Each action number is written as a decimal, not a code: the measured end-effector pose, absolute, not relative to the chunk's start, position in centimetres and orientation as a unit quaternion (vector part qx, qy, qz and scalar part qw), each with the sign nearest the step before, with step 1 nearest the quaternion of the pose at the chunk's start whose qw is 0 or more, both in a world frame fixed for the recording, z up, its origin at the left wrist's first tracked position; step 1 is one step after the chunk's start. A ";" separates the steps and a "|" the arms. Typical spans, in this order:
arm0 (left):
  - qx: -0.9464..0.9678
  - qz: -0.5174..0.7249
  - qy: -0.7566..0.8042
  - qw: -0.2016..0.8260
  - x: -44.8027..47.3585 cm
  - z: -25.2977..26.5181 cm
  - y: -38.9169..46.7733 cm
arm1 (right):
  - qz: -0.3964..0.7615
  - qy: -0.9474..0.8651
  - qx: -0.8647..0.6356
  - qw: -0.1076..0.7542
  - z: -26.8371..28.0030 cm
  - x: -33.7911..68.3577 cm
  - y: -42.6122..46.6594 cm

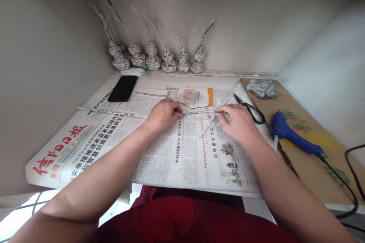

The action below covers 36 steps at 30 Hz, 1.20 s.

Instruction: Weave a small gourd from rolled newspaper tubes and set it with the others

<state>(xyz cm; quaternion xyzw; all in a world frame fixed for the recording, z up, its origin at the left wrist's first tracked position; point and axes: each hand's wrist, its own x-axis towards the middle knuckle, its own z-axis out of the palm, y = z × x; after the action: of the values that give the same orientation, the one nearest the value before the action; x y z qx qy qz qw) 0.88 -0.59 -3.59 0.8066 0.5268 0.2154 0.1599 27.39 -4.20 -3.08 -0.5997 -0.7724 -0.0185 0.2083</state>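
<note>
A thin rolled-newspaper stick (128,114) lies across the newspaper sheets, from the left side to the middle. My left hand (164,115) is closed on it with pinched fingers. At the other end my right hand (236,123) pinches the same stick between thumb and fingers. A second paper stick (232,93) slants under or beside my right fingertips; which one, I cannot tell. Just beyond the stick lies a white and orange printed piece (196,97). Black-handled scissors (251,108) rest close to my right hand. My fingers hide part of the stick.
Several gourd-shaped woven paper pieces (169,62) stand along the back wall, with more paper sticks (222,74) beside them. A black phone (122,88) lies at left. On the cardboard (299,100) at right are a blue glue gun (296,134) with its cord and a crumpled wad (261,88).
</note>
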 end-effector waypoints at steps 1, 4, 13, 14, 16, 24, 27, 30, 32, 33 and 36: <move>0.806 0.216 0.526 0.163 0.9 -3.6 -0.6 | -0.016 -0.777 -0.594 0.208 -3.2 27.3 -4.2; 0.801 0.215 0.532 0.171 1.1 -3.7 -0.7 | -0.011 -0.779 -0.592 0.205 -3.6 27.2 -4.3; 0.787 0.270 0.547 0.096 -0.1 -2.4 -0.2 | -0.012 -0.770 -0.600 0.214 -3.4 27.3 -4.4; 0.781 0.298 0.540 0.094 -0.3 -2.1 -0.2 | -0.001 -0.762 -0.606 0.229 -3.2 27.2 -4.4; 0.772 0.363 0.511 0.106 -0.3 -1.8 -0.2 | 0.052 -0.727 -0.623 0.283 -2.9 27.0 -4.4; 0.804 0.418 0.392 0.158 0.9 -2.5 -1.0 | 0.478 -0.480 -0.479 0.558 -1.7 26.3 -4.4; 0.806 0.417 0.388 0.161 0.8 -2.9 -0.8 | 0.530 -0.414 -0.443 0.593 -1.4 26.2 -4.4; 0.790 0.431 0.404 0.166 0.6 -3.1 -0.5 | 0.530 -0.370 -0.441 0.623 -1.2 26.3 -4.2; 0.773 0.451 0.409 0.178 0.6 -3.0 -0.4 | 0.518 -0.354 -0.439 0.643 -1.2 26.4 -4.1; 0.766 0.461 0.408 0.186 0.6 -2.9 -0.5 | 0.513 -0.350 -0.438 0.650 -1.1 26.4 -4.0; 0.755 0.489 0.390 0.197 0.8 -2.7 -0.7 | 0.497 -0.351 -0.438 0.661 -0.9 26.2 -4.0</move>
<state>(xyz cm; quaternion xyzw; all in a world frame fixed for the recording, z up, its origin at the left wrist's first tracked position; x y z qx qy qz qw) 0.80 -0.73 -2.69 0.7553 0.3899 0.4886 0.1968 26.23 -4.02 -0.95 -0.4377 -0.3514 0.4973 0.6615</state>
